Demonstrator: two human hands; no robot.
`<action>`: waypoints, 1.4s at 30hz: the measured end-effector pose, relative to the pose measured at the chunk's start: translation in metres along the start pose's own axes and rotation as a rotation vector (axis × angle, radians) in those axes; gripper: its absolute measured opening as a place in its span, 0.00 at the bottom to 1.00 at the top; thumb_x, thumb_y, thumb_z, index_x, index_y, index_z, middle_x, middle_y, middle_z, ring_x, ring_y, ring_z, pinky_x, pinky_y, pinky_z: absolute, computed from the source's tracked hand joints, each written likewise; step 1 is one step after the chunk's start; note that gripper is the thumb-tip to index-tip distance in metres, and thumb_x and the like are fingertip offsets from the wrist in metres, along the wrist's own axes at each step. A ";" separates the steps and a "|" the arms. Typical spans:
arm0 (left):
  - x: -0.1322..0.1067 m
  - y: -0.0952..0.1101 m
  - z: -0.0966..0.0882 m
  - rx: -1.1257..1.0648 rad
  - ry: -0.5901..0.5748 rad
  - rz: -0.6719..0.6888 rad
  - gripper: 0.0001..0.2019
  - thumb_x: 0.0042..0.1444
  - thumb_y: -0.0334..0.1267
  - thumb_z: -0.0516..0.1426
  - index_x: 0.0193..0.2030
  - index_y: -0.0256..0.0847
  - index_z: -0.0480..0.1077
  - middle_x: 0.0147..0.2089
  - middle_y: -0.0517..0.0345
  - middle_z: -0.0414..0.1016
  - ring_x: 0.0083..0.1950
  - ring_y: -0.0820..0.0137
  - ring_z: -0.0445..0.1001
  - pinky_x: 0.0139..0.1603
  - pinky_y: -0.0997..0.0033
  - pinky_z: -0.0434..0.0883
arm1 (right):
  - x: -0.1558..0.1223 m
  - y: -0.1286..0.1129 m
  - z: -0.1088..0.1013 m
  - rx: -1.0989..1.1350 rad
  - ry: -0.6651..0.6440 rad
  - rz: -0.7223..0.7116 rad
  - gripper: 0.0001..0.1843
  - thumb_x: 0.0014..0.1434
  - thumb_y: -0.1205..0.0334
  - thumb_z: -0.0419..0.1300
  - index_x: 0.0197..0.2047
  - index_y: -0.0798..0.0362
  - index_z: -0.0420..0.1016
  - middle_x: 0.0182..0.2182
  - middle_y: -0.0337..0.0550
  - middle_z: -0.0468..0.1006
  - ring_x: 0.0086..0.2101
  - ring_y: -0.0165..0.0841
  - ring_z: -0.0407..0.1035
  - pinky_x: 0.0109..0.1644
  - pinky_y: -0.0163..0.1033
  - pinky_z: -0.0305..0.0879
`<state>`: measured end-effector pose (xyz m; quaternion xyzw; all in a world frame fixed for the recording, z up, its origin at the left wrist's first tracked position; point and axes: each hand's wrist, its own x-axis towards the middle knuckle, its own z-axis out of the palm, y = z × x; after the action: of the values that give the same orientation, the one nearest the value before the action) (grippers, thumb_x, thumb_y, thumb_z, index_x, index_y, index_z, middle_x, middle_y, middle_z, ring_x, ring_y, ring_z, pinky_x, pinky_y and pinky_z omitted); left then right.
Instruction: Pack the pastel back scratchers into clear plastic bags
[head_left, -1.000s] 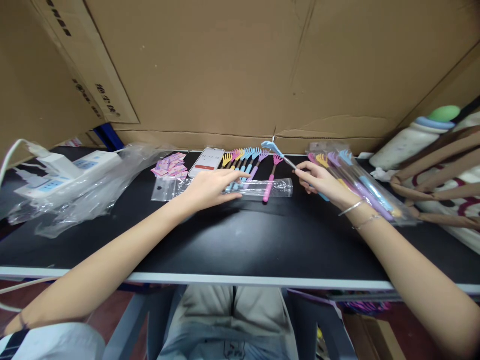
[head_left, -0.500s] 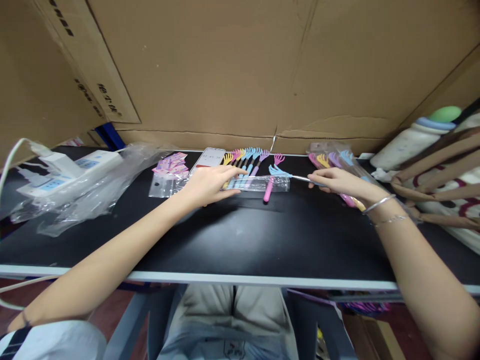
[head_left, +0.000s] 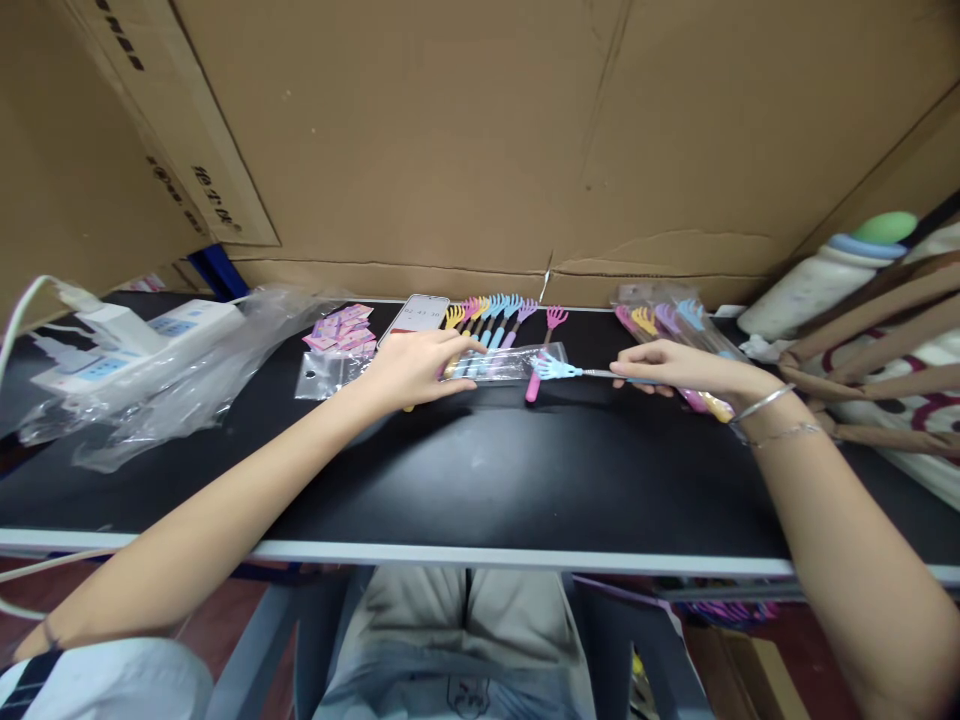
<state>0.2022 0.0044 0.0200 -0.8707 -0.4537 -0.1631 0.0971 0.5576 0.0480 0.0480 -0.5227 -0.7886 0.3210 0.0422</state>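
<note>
My left hand (head_left: 420,366) is curled around a clear plastic bag (head_left: 514,364), its thumb below and fingers above. My right hand (head_left: 671,366) grips the handle of a blue back scratcher (head_left: 553,368), whose claw points left and overlaps the bag's right end. Whether the claw is inside the bag or in front of it, I cannot tell. A pink back scratcher (head_left: 556,318) lies behind that end, its middle covered. Several back scratchers (head_left: 501,312) in yellow, pink, blue and purple lie in a row beyond my left hand, handles partly hidden.
Bagged back scratchers (head_left: 666,318) lie behind my right hand. Pink printed cards (head_left: 341,328) and a phone (head_left: 418,312) are at the back left. Farther left are plastic wrap (head_left: 202,385) and a power strip (head_left: 184,322). A bottle (head_left: 821,285) stands right, against cardboard walls.
The blue back scratcher's claw has moved down and slightly left, onto the bag's right end. That end of the bag has shifted up and left. My left hand has moved only slightly.
</note>
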 end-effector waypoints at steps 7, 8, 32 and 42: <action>-0.002 0.003 0.002 0.000 0.028 0.076 0.18 0.58 0.52 0.55 0.51 0.49 0.70 0.41 0.60 0.76 0.40 0.70 0.75 0.29 0.76 0.59 | 0.004 -0.008 0.010 -0.029 -0.065 -0.060 0.31 0.53 0.31 0.52 0.30 0.54 0.72 0.20 0.37 0.64 0.21 0.26 0.58 0.24 0.34 0.54; -0.002 0.004 0.002 -0.008 0.026 0.085 0.17 0.58 0.51 0.55 0.52 0.49 0.70 0.41 0.60 0.76 0.40 0.70 0.75 0.30 0.76 0.59 | 0.005 -0.008 0.012 -0.038 -0.077 -0.071 0.31 0.54 0.31 0.52 0.30 0.54 0.72 0.21 0.37 0.65 0.21 0.26 0.58 0.25 0.34 0.54; -0.005 0.013 0.001 -0.053 0.027 0.114 0.19 0.58 0.52 0.56 0.54 0.49 0.67 0.46 0.62 0.75 0.43 0.70 0.75 0.33 0.77 0.61 | 0.015 -0.011 0.035 0.129 -0.087 -0.278 0.19 0.55 0.45 0.60 0.38 0.53 0.67 0.27 0.38 0.70 0.26 0.27 0.61 0.29 0.33 0.58; -0.005 0.010 0.003 -0.081 0.050 0.144 0.18 0.59 0.51 0.56 0.53 0.50 0.68 0.47 0.61 0.76 0.46 0.69 0.75 0.36 0.76 0.63 | 0.010 -0.020 0.032 0.157 -0.174 -0.262 0.20 0.56 0.46 0.59 0.42 0.54 0.67 0.30 0.40 0.71 0.28 0.28 0.64 0.30 0.34 0.62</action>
<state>0.2081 -0.0038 0.0153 -0.8999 -0.3806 -0.1954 0.0845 0.5244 0.0365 0.0305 -0.3810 -0.8231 0.4173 0.0559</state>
